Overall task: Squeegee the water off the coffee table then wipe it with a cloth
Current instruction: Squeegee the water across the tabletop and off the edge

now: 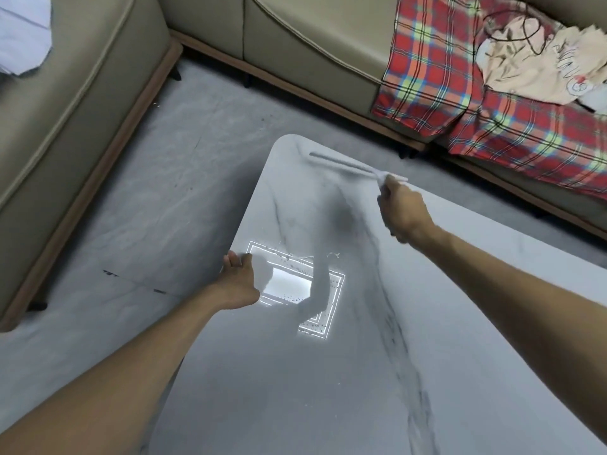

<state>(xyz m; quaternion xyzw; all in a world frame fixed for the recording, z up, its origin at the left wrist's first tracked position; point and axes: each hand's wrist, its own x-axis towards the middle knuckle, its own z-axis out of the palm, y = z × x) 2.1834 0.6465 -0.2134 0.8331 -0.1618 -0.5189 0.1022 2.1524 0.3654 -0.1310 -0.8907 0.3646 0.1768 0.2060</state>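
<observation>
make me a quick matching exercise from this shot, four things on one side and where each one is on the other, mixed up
Things:
1. squeegee
2. left hand
3. plaid blanket
4. coffee table

Places:
A. draped over the sofa
B. resting on the table's left edge
C. held in the right hand near the table's far corner
D. on the grey floor in front of the sofa

Pairs: 1-C, 2-B, 3-A, 4-D

Squeegee [345, 165] on marble coffee table [328, 372]
</observation>
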